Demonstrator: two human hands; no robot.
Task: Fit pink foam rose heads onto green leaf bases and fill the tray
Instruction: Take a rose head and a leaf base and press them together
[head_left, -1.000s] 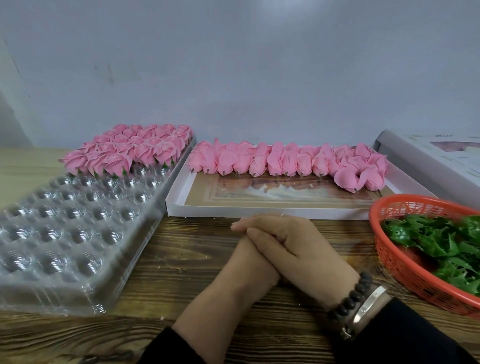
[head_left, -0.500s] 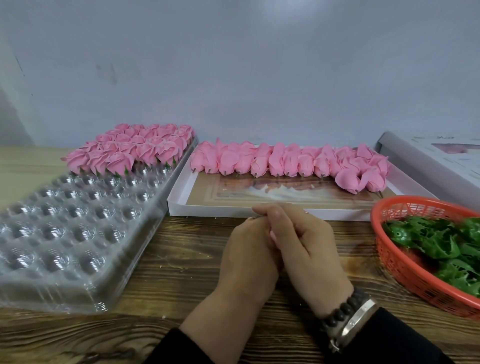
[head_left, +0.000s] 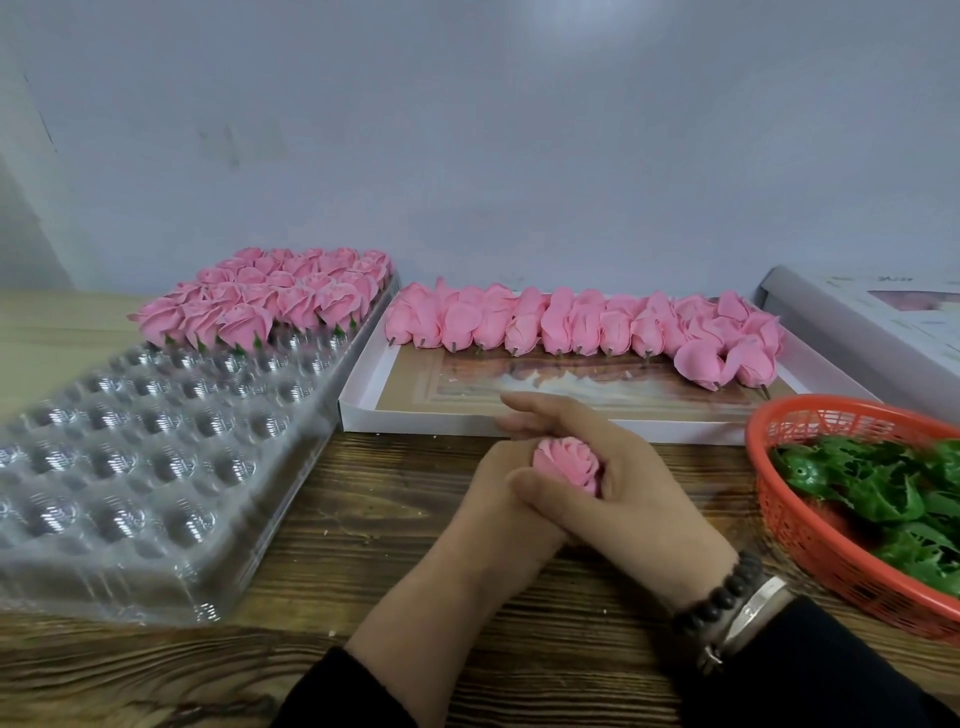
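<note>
Two hands, L hand (head_left: 498, 499) & R hand (head_left: 618, 499), round soft foam rose (head_left: 569, 462) (spiral petals).

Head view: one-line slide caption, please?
Both hands cup a pink rose head between clear tray and leaf basket.

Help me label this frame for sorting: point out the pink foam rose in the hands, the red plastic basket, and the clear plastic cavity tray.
Pink foam rose (head_left: 569, 461), head view: its spiral petal top.
Red plastic basket (head_left: 795, 525), head view: near mesh wall.
Clear plastic cavity tray (head_left: 156, 457), head view: an unfilled cavity.
</note>
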